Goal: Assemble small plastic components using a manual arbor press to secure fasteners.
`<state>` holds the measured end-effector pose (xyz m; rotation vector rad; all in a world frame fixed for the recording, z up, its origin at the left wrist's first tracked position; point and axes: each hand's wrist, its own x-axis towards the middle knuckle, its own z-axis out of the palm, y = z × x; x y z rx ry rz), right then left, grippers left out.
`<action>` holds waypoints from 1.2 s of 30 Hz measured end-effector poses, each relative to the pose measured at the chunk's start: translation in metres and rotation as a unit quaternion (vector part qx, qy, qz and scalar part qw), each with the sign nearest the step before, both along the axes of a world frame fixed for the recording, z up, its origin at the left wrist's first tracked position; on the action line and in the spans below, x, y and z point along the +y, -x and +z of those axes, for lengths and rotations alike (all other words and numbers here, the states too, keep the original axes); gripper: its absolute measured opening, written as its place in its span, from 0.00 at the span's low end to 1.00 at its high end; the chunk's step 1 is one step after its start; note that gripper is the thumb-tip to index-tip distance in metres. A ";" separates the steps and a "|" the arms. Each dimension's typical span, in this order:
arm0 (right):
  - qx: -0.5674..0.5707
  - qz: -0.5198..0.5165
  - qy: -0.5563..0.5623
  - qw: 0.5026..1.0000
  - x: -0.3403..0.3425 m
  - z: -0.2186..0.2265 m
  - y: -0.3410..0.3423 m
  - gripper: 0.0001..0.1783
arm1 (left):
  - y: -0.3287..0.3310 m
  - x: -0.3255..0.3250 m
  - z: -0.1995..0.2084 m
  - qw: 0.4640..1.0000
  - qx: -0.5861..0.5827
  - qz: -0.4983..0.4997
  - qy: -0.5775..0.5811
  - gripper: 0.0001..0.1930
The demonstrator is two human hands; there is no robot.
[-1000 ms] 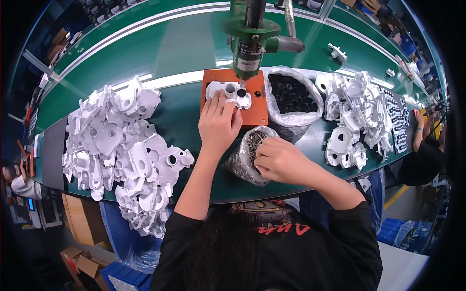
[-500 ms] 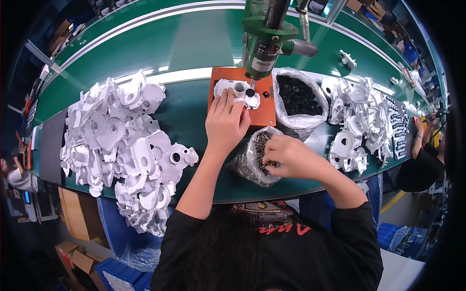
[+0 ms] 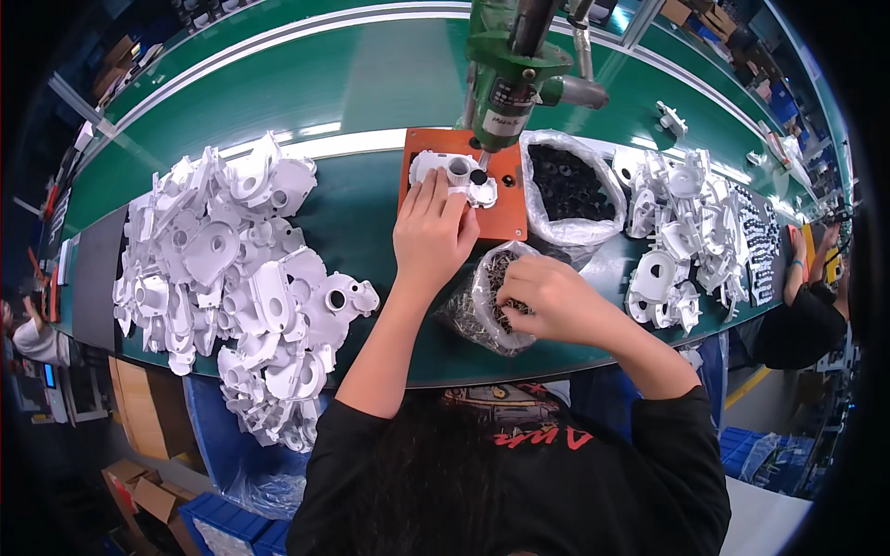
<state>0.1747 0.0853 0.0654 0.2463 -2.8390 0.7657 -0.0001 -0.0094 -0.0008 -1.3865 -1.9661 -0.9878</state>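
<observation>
A white plastic housing with a round tube and a black round piece lies on an orange fixture block. My left hand holds the housing at its near side, fingers stretched over it and pressed together, thumb to the right. Just above the black piece stands the tip of a green screwdriving or press head. My right hand reaches into a clear plastic bag of small metal screws or pins. Its fingers are curled and pinched among them; whatever is between the fingertips is hidden.
Piles of white plastic housings lie left and right. A bag of black round parts stands behind my right hand. Small dark pieces lie on a board farther right. Another person works at the right edge.
My right hand has shifted slightly left within the screw bag, fingers still curled. My left hand and the housing stay in place.
</observation>
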 end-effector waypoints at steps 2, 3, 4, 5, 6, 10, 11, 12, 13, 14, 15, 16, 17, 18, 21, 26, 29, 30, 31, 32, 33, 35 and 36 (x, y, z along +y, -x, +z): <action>0.010 -0.007 -0.008 1.000 -0.002 0.000 0.001 0.08 | 0.000 0.000 0.001 1.000 0.002 0.001 0.001 0.09; 0.020 -0.014 -0.015 1.000 -0.003 -0.001 0.002 0.08 | -0.001 -0.001 0.002 1.000 0.001 0.002 0.001 0.09; 0.020 -0.013 -0.015 1.000 -0.005 -0.003 0.002 0.08 | -0.001 -0.001 0.003 1.000 0.000 0.002 0.001 0.09; 0.030 -0.016 -0.036 0.999 -0.006 -0.007 0.002 0.08 | -0.001 -0.001 0.003 1.000 0.000 0.001 0.002 0.09; 0.040 -0.018 -0.057 0.997 -0.007 -0.009 0.002 0.08 | -0.001 0.000 0.002 1.000 -0.001 -0.001 0.002 0.09; 0.063 -0.017 -0.067 0.996 -0.009 -0.010 0.004 0.08 | -0.001 0.000 0.001 1.000 0.001 -0.001 0.004 0.09; 0.068 -0.016 -0.072 0.995 -0.009 -0.011 0.004 0.08 | 0.000 0.000 0.001 1.000 0.002 0.000 0.004 0.09; 0.073 -0.016 -0.077 0.994 -0.009 -0.012 0.004 0.07 | -0.001 -0.001 0.001 1.000 0.001 0.001 0.004 0.09; 0.073 -0.015 -0.077 0.994 -0.009 -0.013 0.005 0.07 | -0.001 -0.001 0.001 1.000 0.000 0.001 0.004 0.09; 0.079 -0.020 -0.078 0.994 -0.009 -0.013 0.005 0.06 | -0.001 -0.001 0.001 1.000 0.000 0.001 0.004 0.09; 0.084 -0.025 -0.078 0.993 -0.009 -0.013 0.005 0.06 | -0.001 0.000 0.001 1.000 0.000 0.001 0.005 0.09; 0.084 -0.026 -0.078 0.993 -0.008 -0.013 0.005 0.06 | -0.001 0.000 0.001 1.000 -0.001 0.001 0.006 0.09; 0.086 -0.034 -0.068 0.993 -0.008 -0.013 0.005 0.05 | -0.001 0.000 0.001 1.000 -0.001 0.001 0.006 0.09; 0.087 -0.043 -0.058 0.994 -0.007 -0.012 0.005 0.05 | -0.001 0.000 0.001 1.000 -0.001 0.001 0.004 0.09; 0.063 -0.047 0.012 0.997 0.003 -0.005 0.007 0.05 | 0.000 0.000 0.001 1.000 -0.001 0.002 0.002 0.09; -0.029 -0.138 0.187 0.972 0.036 0.014 0.022 0.06 | 0.000 0.000 0.000 1.000 0.000 0.006 0.000 0.09; -0.049 -0.209 0.265 0.940 0.060 0.005 0.044 0.09 | -0.001 0.000 0.002 1.000 0.004 0.010 0.001 0.09; -0.043 -0.220 0.284 0.932 0.067 0.001 0.052 0.11 | -0.001 0.000 0.002 1.000 0.000 0.007 0.000 0.09; -0.032 -0.233 0.276 0.932 0.071 0.002 0.058 0.12 | 0.000 0.001 0.002 1.000 -0.003 0.003 0.000 0.09; -0.032 -0.233 0.276 0.932 0.074 0.003 0.065 0.12 | 0.000 0.001 0.001 1.000 -0.002 0.004 0.001 0.09; -0.063 -0.242 0.307 0.918 0.075 0.005 0.072 0.12 | 0.000 0.001 0.000 1.000 -0.002 0.005 -0.001 0.09; -0.099 -0.231 0.367 0.895 0.081 0.005 0.083 0.11 | 0.000 0.001 0.000 1.000 -0.001 0.006 -0.004 0.09; -0.098 -0.232 0.367 0.895 0.084 0.002 0.087 0.11 | -0.001 0.001 0.001 1.000 -0.003 0.004 -0.003 0.09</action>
